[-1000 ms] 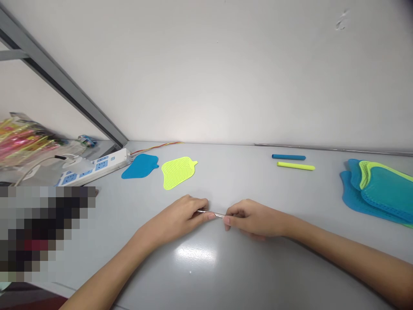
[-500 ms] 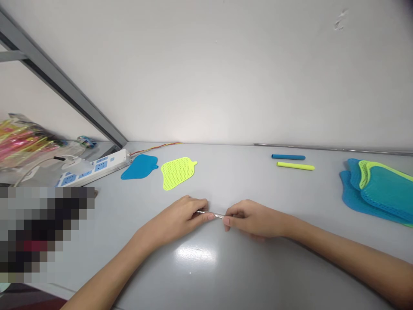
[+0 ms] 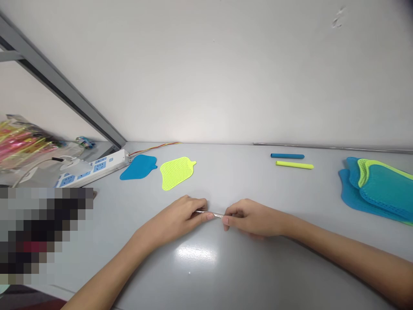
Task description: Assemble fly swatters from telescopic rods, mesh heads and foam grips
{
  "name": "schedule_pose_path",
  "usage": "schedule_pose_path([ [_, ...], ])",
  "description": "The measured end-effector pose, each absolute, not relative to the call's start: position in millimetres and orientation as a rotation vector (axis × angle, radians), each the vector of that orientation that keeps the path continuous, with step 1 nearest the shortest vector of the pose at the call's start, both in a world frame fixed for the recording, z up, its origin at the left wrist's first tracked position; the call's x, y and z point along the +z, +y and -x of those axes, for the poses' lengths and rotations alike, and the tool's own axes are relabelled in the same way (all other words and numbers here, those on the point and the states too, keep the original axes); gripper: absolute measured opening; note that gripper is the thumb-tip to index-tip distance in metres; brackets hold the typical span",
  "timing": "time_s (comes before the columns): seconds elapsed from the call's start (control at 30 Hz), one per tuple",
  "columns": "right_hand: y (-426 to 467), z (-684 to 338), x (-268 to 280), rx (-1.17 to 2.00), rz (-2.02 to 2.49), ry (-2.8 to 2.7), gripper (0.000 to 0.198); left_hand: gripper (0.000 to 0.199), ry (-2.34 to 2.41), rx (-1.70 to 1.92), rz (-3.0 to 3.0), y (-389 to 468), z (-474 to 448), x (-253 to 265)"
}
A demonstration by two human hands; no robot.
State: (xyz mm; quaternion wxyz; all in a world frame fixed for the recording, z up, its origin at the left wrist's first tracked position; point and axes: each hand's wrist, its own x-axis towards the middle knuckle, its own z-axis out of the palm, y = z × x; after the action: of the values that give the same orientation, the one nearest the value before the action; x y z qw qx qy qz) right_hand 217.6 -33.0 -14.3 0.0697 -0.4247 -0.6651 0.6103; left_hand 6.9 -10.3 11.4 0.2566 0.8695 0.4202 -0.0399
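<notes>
A thin, shiny metal rod (image 3: 218, 215) is held between my two hands over the middle of the grey table. My left hand (image 3: 185, 217) pinches it with the thumb in front and the fingers curled behind. At the rod's right part, my right hand (image 3: 250, 217) has closed its thumb and fingertips round it, which hides that end. Beyond my left hand lie a perforated yellow fly swatter head (image 3: 177, 172) and a blue fly swatter head (image 3: 139, 167). Past my right hand, a blue tube handle (image 3: 287, 156) and a yellow tube handle (image 3: 294, 165) rest side by side.
Several blue and yellow swatter heads (image 3: 387, 189) are piled at the right. Long metal rods (image 3: 322, 147) lie along the wall. At the left are a white power strip (image 3: 106, 165), a metal frame post (image 3: 67, 82) and colourful items in clear plastic (image 3: 26, 137).
</notes>
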Motion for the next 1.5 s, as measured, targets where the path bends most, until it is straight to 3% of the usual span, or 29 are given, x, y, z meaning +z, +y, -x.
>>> schedule_pose_path([
  [1.5, -32.9, -218.1, -19.4, 1.825, 1.207, -2.005, 0.038, 0.036, 1.135, -0.128, -2.368, -9.6, -6.6, 10.8],
])
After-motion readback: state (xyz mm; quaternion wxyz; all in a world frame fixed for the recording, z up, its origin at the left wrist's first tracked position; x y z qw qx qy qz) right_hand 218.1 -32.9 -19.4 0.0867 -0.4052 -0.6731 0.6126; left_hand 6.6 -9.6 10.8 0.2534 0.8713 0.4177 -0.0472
